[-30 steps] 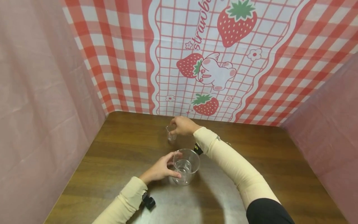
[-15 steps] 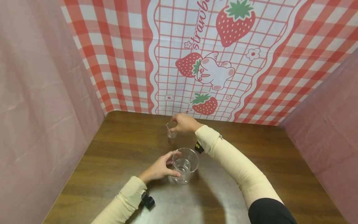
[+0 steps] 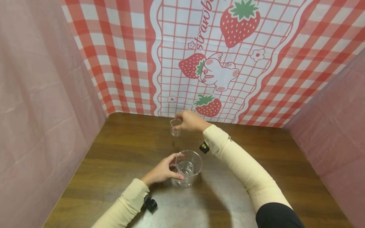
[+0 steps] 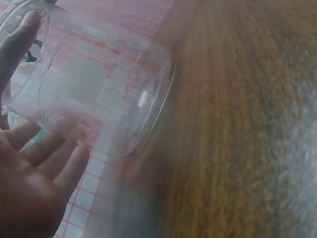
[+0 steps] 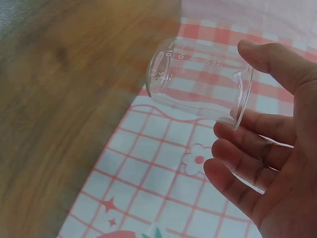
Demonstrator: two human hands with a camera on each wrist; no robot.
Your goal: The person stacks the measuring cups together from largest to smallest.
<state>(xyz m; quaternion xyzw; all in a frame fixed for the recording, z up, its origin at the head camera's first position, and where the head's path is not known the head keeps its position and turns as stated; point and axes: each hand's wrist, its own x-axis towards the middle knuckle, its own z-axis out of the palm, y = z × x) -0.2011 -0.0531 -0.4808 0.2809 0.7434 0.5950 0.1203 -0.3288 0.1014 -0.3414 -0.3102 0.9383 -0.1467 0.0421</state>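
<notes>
A large clear glass beaker (image 3: 194, 175) stands upright on the table, and my left hand (image 3: 162, 171) holds its left side between thumb and fingers. Inside it shows a smaller round glass outline, apparently a second beaker. Printed markings run along the large beaker's wall (image 4: 119, 94) in the left wrist view. Beyond it, my right hand (image 3: 192, 121) pinches a small beaker (image 3: 176, 130) by the rim and holds it above the table. In the right wrist view this small beaker (image 5: 198, 87) has graduation marks and looks empty, with thumb and fingertips at its rim.
The brown wooden table (image 3: 119, 152) spreads around both hands. A red-and-white checked cloth with strawberries (image 3: 208, 106) hangs along its back edge, close behind my right hand. Pink curtains (image 3: 51, 110) close off both sides.
The right hand has risen and moved slightly back with the small beaker, lifting it off the table. My left hand and the large beaker have stayed in place.
</notes>
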